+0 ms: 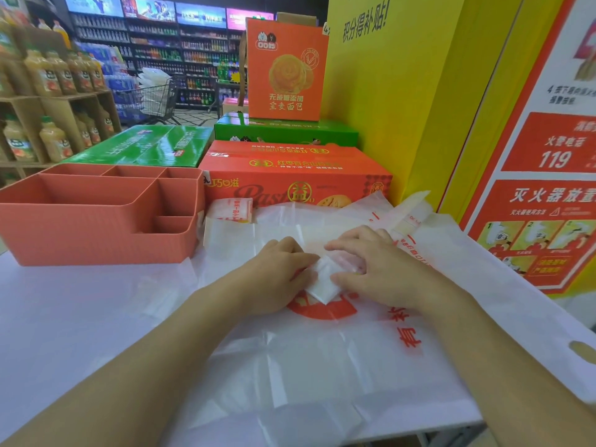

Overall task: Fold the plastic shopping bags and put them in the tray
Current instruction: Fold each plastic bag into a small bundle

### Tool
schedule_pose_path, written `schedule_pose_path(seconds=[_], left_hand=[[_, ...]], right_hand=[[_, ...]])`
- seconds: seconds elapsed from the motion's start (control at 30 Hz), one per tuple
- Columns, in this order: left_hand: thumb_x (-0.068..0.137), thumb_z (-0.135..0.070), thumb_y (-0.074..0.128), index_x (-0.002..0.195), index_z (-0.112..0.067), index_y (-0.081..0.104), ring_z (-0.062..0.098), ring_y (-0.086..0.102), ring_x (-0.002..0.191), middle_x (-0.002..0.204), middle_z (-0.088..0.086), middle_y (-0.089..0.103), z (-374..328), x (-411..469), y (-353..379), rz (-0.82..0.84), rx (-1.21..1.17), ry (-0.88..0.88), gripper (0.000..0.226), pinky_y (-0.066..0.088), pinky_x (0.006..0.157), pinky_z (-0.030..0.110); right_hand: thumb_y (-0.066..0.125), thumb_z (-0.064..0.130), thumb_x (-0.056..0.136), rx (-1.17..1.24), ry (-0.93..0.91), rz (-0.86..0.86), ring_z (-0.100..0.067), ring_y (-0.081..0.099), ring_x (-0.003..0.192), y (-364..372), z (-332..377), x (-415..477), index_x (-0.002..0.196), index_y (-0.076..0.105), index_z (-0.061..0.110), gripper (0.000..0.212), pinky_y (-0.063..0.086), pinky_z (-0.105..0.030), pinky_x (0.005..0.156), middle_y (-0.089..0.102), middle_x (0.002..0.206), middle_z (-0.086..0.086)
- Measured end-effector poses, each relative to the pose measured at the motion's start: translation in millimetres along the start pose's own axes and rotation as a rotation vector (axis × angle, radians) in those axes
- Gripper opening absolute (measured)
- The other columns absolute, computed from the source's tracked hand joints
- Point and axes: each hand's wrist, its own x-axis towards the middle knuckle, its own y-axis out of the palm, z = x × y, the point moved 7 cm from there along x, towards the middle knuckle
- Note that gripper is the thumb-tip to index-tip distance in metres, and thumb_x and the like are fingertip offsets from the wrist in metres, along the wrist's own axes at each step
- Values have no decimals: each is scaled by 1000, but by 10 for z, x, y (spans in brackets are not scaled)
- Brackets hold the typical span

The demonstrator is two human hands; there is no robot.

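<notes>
- Left hand (280, 274) curled, fingertips pinching the left edge of the small folded bag (322, 280); right hand (382, 267) opposite, thumb on the near edge and fingers laid over the far part, holding the same packet.
- Folded down to a compact white packet; lying between both hands, on top of a spread bag (322, 359) with red print.
- Likely very light, thin and slick; soft enough to spring open once released; best taken by pinching across all the folded layers, thumb on one face and fingers on the other, rather than by one loose corner.
- Probably quick to slide on the film beneath; worth pressing flat before lifting.
- Second folded bag (230, 209) just beside the tray (96, 250), outside it; more unfolded bags (403, 214) further back, overlapping.
- Tray well to the left on the white table (64, 317), several compartments open to the top; red carton (290, 179) close behind.
</notes>
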Motion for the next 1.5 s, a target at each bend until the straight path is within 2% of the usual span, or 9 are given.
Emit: schedule_pose_path(seconds=[0.13,0.27,0.4,0.57,0.7,0.93,1.13,1.33,1.5], left_hand=[[106,-38,39,145,-32,47,21,36,117,123,-2,43,-9,-3,53,41,65,-18,41,33,106,36],[101,-28,53,147,-33,45,18,40,121,132,-5,47,-51,31,-26,-73,5,42,47,34,105,32],[101,-19,51,137,-32,59,17,44,111,140,-14,53,-121,16,-25,-94,22,157,38,38,102,31],[104,-44,40,140,-50,48,13,36,124,151,-29,39,-96,-2,58,-1,83,93,38,31,107,39],[104,-40,42,138,-48,51,12,35,123,144,-33,45,-121,-16,42,-12,77,109,36,27,100,36],[91,-36,56,95,-33,69,6,58,86,94,-12,63,-52,-43,-152,-130,-78,111,15,45,76,24],[86,-35,69,89,-37,65,5,57,81,99,-15,49,-40,-41,-96,-120,-125,84,6,44,75,15],[90,-30,65,104,-37,67,0,49,92,98,-19,53,-112,-18,-59,-80,-87,145,15,34,76,10],[87,-28,73,94,-34,63,0,44,94,99,-15,45,-126,-46,-83,-129,-107,145,14,35,78,9]], right_hand=[[50,53,98,-174,80,-26,-19,33,127,-42,-42,-4,128,63,47,34,31,-42,109,52,129,14],[43,55,99,-214,130,-51,-22,33,126,-77,-67,-7,127,63,48,35,30,-39,102,50,125,9],[39,63,98,-327,177,4,-27,26,135,-39,-99,-18,132,58,44,44,25,-45,109,39,151,10],[26,56,103,-377,302,-37,-32,42,112,-115,-216,-28,112,66,42,44,33,-43,86,54,108,2],[37,47,99,-327,338,-53,-32,39,114,-87,-301,-12,131,60,42,40,38,-42,92,44,113,-5],[53,48,98,-150,54,-38,-25,38,127,50,-68,55,119,69,39,28,33,-35,107,48,131,0],[62,46,95,18,-107,13,-4,47,114,168,-58,137,129,65,43,34,42,-31,101,50,121,13],[60,39,99,-29,-127,-12,-11,43,120,142,-58,165,133,64,38,35,40,-33,102,52,120,6],[63,32,98,-22,-157,-42,-7,42,113,103,-11,148,125,70,38,29,38,-27,92,51,114,11]])
